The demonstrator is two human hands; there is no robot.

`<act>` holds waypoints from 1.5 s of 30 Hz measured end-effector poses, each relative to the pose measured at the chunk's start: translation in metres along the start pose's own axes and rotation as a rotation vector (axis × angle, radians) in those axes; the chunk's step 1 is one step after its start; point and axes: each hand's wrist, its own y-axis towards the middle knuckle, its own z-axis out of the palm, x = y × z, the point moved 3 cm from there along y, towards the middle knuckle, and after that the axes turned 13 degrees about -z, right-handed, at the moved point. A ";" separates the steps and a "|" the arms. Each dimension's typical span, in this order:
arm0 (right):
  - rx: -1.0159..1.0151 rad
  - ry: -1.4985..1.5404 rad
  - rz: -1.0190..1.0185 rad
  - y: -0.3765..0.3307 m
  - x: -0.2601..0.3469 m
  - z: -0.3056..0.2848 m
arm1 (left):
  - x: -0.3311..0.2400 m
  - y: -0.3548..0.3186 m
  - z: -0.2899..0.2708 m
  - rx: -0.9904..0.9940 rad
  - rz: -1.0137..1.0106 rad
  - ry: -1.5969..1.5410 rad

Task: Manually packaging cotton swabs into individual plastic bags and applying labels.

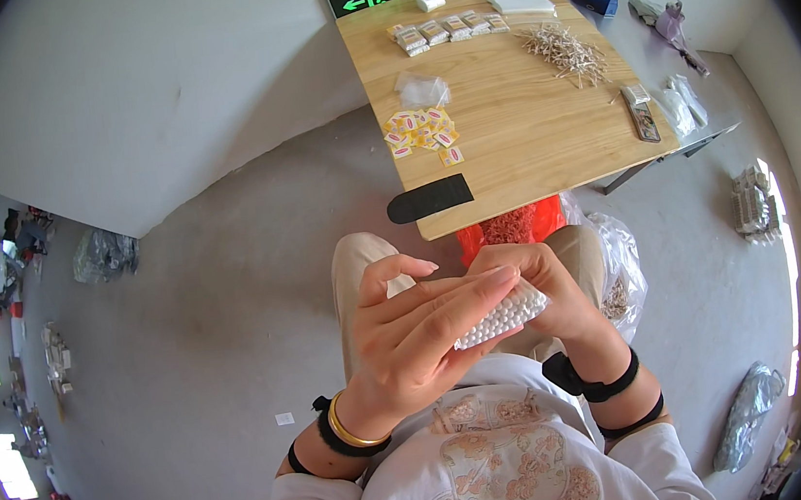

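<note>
Both hands grip a clear pack of cotton swabs (502, 316): left hand (409, 332) fingers over top, right hand (542, 294) behind. Likely mid-handling; next needs steady two-hand grip.

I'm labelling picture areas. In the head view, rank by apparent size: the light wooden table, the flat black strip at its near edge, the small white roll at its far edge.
1. Light wooden table, by far.
2. Flat black strip.
3. Small white roll; it lies farther from the camera, so its true size is unsure.
</note>
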 end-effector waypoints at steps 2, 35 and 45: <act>0.006 -0.002 -0.006 0.000 0.000 0.000 | 0.000 0.000 0.000 -0.004 0.008 -0.001; -0.047 -0.682 -0.422 -0.005 0.079 0.003 | 0.003 0.001 -0.007 0.090 0.003 -0.107; -0.027 -0.756 -0.526 -0.007 0.084 0.010 | 0.003 0.000 -0.007 0.070 -0.027 -0.184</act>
